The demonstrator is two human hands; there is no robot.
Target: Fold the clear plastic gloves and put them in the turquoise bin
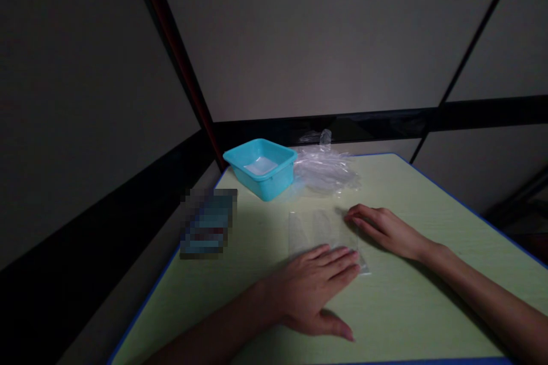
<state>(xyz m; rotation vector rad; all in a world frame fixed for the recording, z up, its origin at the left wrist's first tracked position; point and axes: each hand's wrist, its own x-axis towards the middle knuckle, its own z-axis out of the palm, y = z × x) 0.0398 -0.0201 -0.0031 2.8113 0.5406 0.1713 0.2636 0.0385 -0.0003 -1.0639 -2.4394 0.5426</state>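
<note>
A clear, flat plastic bag (323,231) lies on the pale green table (411,319). Across its near edge my left hand (317,288) rests palm down, fingers stretched out and thumb apart. At the bag's right edge is my right hand (383,228), its fingers bent and pressed together with the fingertips by the bag's upper right side; whether they pinch the plastic is too small to tell. Beyond the bag sits a heap of crumpled clear plastic (325,171).
A turquoise basket (272,185) with something whitish inside stands at the back left, touching the plastic heap. A pixelated flat object (209,225) lies at the table's left edge. Dark-striped wall panels (299,40) rise behind the table.
</note>
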